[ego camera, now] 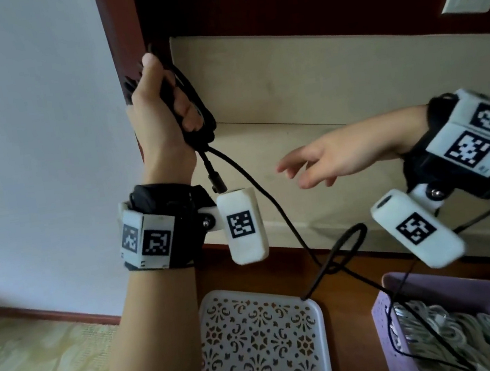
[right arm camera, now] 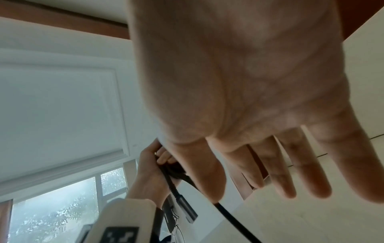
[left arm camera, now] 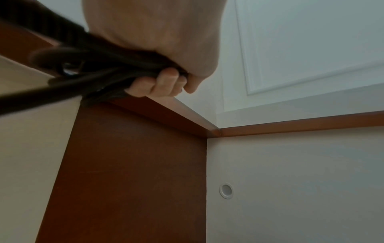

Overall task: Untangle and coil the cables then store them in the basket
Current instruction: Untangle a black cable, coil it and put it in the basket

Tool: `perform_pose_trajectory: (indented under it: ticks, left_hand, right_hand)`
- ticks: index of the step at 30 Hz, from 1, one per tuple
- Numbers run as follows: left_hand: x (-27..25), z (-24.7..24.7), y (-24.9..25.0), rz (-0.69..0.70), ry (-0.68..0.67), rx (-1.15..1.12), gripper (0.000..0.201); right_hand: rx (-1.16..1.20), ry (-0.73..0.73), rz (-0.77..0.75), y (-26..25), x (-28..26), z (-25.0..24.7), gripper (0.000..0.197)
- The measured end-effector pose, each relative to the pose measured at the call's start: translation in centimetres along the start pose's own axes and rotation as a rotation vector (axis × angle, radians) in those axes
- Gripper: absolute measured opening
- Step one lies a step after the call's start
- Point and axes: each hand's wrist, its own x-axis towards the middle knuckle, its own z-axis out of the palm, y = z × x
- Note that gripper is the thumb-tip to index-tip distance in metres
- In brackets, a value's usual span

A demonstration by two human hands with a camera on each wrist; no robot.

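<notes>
Two containers are seen below: white perforated tray (ego camera: 263, 343), purple basket (ego camera: 391, 337). Black cable (ego camera: 195, 104) is clamped in left hand (ego camera: 162, 109); right hand (ego camera: 336, 157) is spread, unloaded.

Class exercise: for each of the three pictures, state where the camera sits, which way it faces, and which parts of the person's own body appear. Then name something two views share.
Head: worn on the head, looking forward and down; both forearms, the left hand gripping the coiled black cable, the open right hand, and the purple plastic basket.
Left wrist: looks up along the left hand's curled fingers at wall and ceiling.
Right wrist: looks along the open palm toward a window.
Shared: head and right wrist both show the cable's metal plug.
</notes>
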Motion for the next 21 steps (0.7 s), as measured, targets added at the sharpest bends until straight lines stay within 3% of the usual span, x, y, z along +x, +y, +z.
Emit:
perform_pose_trajectory:
  ticks: [4, 8, 10, 12, 14, 18, 21]
  left_hand:
    - [-0.5, 0.7, -0.4, -0.028, -0.056, -0.015, 0.042]
    - [-0.8, 1.6, -0.6, -0.070, -0.130, -0.113, 0.042]
    - [-0.6, 1.4, -0.5, -0.124, -0.156, -0.219, 0.042]
    - [-0.3, 1.1, -0.5, -0.229, -0.213, -0.326, 0.041]
    - [-0.1, 1.0, -0.7, -0.357, -0.318, -0.368, 0.042]
    - [-0.4, 1.4, -1.1, -0.454, -0.567, -0.258, 0.047]
    - [-1.5, 2.1, -1.5, -0.407, -0.759, 0.039, 0.038]
  right_hand:
    - [-0.003, -0.045, -0.037, -1.2, 1.7, 0.5, 0.051]
    - [0.015, -0.101, -0.107, -1.3, 3.0, 0.9, 0.021]
    - [0.093, -0.149, -0.116, -0.2, 3.3, 0.6, 0.027]
    - [0.233, -0.091, -0.106, 1.3, 3.4, -0.2, 0.033]
    - [0.326, 0.055, -0.096, 3.0, 3.1, -1.5, 0.035]
    - [0.262, 0.177, 0.000, 6.0, 1.9, -4.1, 0.038]
    - [0.244, 0.155, 0.039, 7.5, 1.9, -4.9, 0.040]
